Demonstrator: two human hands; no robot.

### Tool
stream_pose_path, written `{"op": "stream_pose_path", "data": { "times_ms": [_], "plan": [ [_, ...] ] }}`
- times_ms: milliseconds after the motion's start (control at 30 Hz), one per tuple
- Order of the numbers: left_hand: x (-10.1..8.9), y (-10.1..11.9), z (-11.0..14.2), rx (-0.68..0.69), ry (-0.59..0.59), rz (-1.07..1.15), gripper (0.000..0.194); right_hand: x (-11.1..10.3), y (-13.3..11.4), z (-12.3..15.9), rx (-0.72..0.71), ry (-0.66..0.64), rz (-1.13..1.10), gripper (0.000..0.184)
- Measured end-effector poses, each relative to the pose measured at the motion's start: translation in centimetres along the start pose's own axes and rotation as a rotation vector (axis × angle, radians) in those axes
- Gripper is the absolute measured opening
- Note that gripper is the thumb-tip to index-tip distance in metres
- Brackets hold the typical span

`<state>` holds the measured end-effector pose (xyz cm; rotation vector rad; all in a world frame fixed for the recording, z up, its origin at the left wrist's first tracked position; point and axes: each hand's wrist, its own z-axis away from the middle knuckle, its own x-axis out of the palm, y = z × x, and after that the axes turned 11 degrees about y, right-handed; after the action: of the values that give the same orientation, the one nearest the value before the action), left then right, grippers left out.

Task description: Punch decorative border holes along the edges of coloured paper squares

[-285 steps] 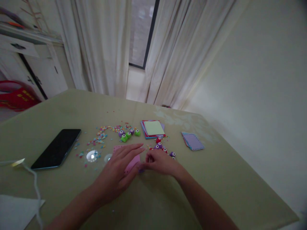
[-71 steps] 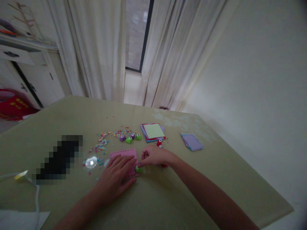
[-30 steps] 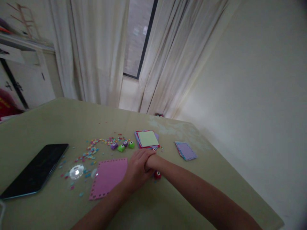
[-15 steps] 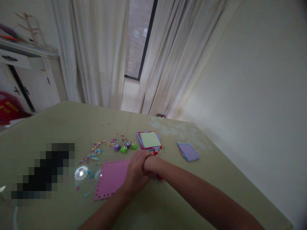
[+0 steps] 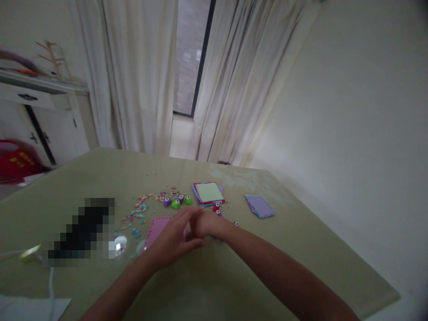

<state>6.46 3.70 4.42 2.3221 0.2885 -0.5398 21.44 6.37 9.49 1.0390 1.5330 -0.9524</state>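
My left hand (image 5: 177, 234) is above the near edge of a pink sheet with holes along its border (image 5: 156, 227). Its fingers are stretched out, and the thumb stands apart below them. Bent at the wrist, my right hand (image 5: 203, 223) is right beside it, behind the left fingers and thumb. The right fingers are mostly hidden, so I cannot see what they hold, if anything. Just beyond the hands are green eye-topped pieces (image 5: 176, 204), purple ones (image 5: 166, 202) and a red one (image 5: 216, 207). More small pieces lie partly behind my right wrist.
Small coloured bits (image 5: 139, 206) are scattered left of the pink sheet. A stack of coloured sheets (image 5: 209, 192) lies beyond the hands, and a purple stack (image 5: 260, 207) to the right. Clear round discs (image 5: 120, 245) and a pixelated dark object (image 5: 82, 229) are at left.
My left hand was clasped over my right hand. It has since loosened and shifted left and down, with thumb and fingers apart. The camera view has turned slightly.
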Motion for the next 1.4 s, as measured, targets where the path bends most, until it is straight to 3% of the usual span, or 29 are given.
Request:
{"op": "stream_pose_path", "data": {
  "times_ms": [67, 133, 200, 300, 500, 633, 833, 933, 1067, 1200, 1400],
  "plan": [
    [-1.7, -2.0, 1.4, -0.07, 0.01, -0.099, 0.055, -1.1, 0.5, 0.1, -0.069, -0.194, -0.028, 0.028],
    [-2.8, -4.0, 3.0, -0.134, 0.013, -0.206, 0.044, -1.8, 0.5, 0.8, -0.091, -0.271, -0.044, 0.036],
    [-3.3, -5.3, 4.5, -0.166, -0.004, -0.297, 0.047, -2.2, 0.5, 1.6, -0.087, -0.289, -0.051, 0.034],
    [-3.2, -6.0, 6.0, -0.165, -0.035, -0.381, 0.045, -2.6, 0.8, 2.8, -0.024, -0.252, -0.004, 0.021],
    [-2.6, -5.1, 6.4, -0.064, -0.124, -0.43, 0.055, -2.1, 0.6, 2.7, 0.108, -0.083, 0.111, 0.036],
    [-2.8, -4.5, 6.4, 0.006, -0.169, -0.478, 0.065, 0.1, -1.5, 0.1, 0.044, 0.024, 0.036, 0.036],
    [-4.3, -3.8, 6.3, -0.039, -0.202, -0.552, 0.068, 3.6, -3.5, -2.8, 0.025, 0.128, -0.041, 0.036],
    [-4.8, -3.7, 6.4, -0.077, -0.216, -0.593, 0.064, 4.4, -2.8, -1.0, 0.094, 0.134, -0.018, 0.033],
    [-4.6, -3.8, 6.5, -0.072, -0.198, -0.609, 0.058, 5.6, -0.9, 4.0, 0.145, 0.147, 0.005, 0.03],
    [-4.2, -4.2, 6.9, -0.003, -0.157, -0.604, 0.06, 6.9, 0.7, 7.9, 0.044, 0.333, -0.055, 0.039],
    [-3.8, -4.6, 7.7, 0.041, -0.181, -0.59, 0.062, 6.7, 1.5, 7.8, -0.009, 0.337, -0.067, 0.046]
  ]
}}
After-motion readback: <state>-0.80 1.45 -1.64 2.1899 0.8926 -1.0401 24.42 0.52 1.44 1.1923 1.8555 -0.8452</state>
